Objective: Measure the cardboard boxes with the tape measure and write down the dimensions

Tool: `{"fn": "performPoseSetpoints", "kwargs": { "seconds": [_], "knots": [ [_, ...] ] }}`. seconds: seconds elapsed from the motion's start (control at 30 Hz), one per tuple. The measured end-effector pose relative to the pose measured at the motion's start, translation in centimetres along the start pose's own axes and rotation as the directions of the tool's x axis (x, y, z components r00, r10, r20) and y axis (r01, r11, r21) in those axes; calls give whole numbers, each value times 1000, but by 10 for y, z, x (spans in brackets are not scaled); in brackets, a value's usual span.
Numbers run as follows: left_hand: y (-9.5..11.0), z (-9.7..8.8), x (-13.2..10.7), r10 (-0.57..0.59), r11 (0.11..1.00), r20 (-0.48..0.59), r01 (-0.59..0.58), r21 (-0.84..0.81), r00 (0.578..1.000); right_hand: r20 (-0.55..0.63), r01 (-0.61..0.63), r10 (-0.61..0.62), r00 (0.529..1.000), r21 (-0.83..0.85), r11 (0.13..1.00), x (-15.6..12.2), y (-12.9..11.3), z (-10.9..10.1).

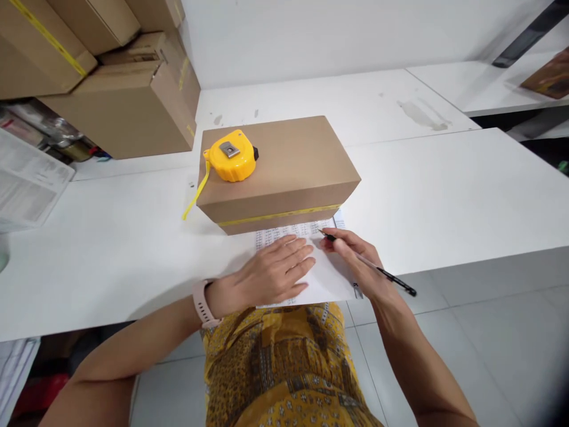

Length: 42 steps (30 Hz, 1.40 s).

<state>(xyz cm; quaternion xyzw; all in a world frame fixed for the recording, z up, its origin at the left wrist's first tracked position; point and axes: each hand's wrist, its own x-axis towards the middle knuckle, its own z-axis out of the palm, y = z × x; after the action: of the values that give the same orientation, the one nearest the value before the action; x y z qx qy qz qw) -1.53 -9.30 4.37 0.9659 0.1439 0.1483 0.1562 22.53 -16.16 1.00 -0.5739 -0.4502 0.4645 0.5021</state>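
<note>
My right hand [355,255] is closed round a black-and-clear pen [391,277], its tip at the written rows on a white sheet of paper [326,276]. Flat on the same sheet lies my left hand [280,270], fingers stretched out; a pale pink band is on that wrist. Columns of small handwriting cover the sheet's upper part, and its far edge is hidden by a closed cardboard box [293,151]. A yellow strip runs along the box's near side. On top of the box, at the left, rests a yellow tape measure [233,157] with a yellow strap hanging over the edge.
Several cardboard boxes [128,107] are stacked at the back left of the white table [444,190]. Left of me stands a clear container [26,178] with printed paper. A dark bar [528,35] and a brown object [549,74] are at the far right.
</note>
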Motion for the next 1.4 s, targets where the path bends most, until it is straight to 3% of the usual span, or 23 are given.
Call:
{"fn": "performPoseSetpoints", "kwargs": {
  "seconds": [0.07,0.17,0.33,0.47,0.7,1.4],
  "knots": [
    [-1,28,-7,15,1000,184,-17,13,983,19,-62,63,998,-28,998,9,3,3],
    [-5,51,-8,-23,996,265,-2,94,964,-34,-49,46,998,-87,995,22,5,11],
    [3,59,3,-63,980,225,18,198,972,-52,92,-96,994,-76,993,43,9,19],
    [11,61,9,-61,969,186,13,249,981,-7,60,-61,998,-82,995,48,14,20],
    [15,64,9,-55,945,89,23,327,994,-140,96,-142,980,-296,951,40,14,20],
    [17,66,9,-23,912,1,21,409,1000,-78,80,-121,990,-399,913,39,20,19]
  ]
}}
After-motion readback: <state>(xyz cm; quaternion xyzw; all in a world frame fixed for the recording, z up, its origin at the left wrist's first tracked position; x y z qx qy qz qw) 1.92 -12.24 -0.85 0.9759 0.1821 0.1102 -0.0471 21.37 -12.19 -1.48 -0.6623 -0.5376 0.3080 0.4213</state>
